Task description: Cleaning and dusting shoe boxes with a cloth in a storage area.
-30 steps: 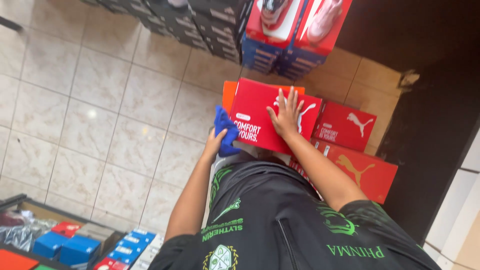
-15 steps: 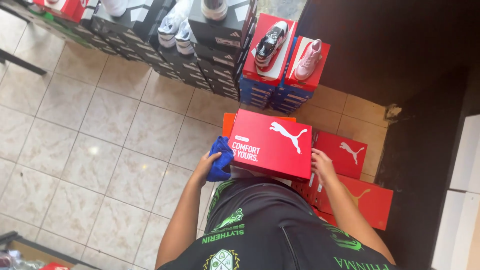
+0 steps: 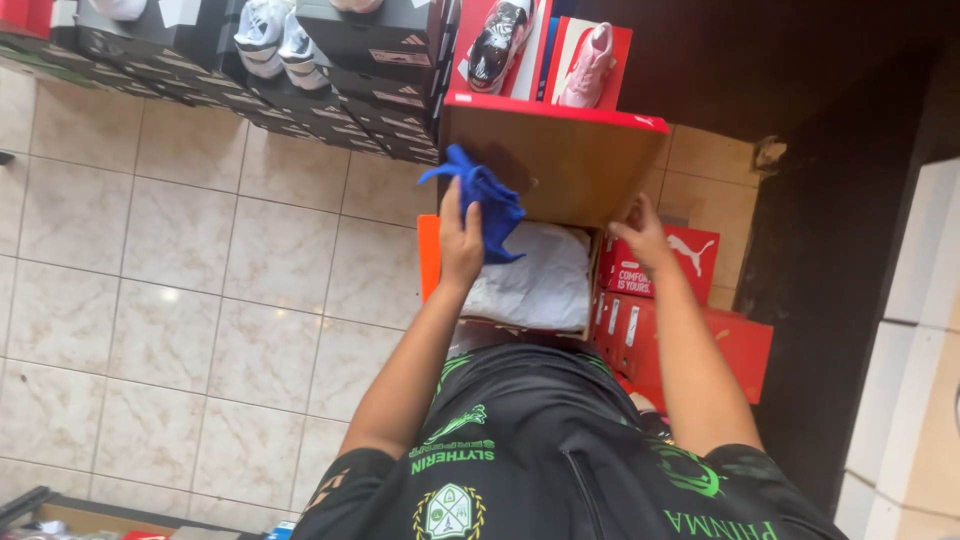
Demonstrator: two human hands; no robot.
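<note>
Holding a blue cloth (image 3: 485, 205) in the left hand (image 3: 460, 240), fingers clamped on it, above an open red shoe box (image 3: 535, 290). Inside, only crumpled white tissue paper (image 3: 540, 280) showing. Lid (image 3: 545, 155) raised upright, brown inner face visible, right hand (image 3: 643, 232) gripping its edge. More red boxes (image 3: 690, 330) stacked just beside.

floor: beige tiled floor (image 3: 180, 300) | top left: stacked black shoe boxes (image 3: 350, 70) with white sneakers (image 3: 265, 40) on top | top centre: black patterned shoe (image 3: 500, 40) and pink shoe (image 3: 588, 65) upright in red display boxes | right: closed red shoe boxes (image 3: 700, 300) stacked near a dark doorway (image 3: 830, 200)
</note>
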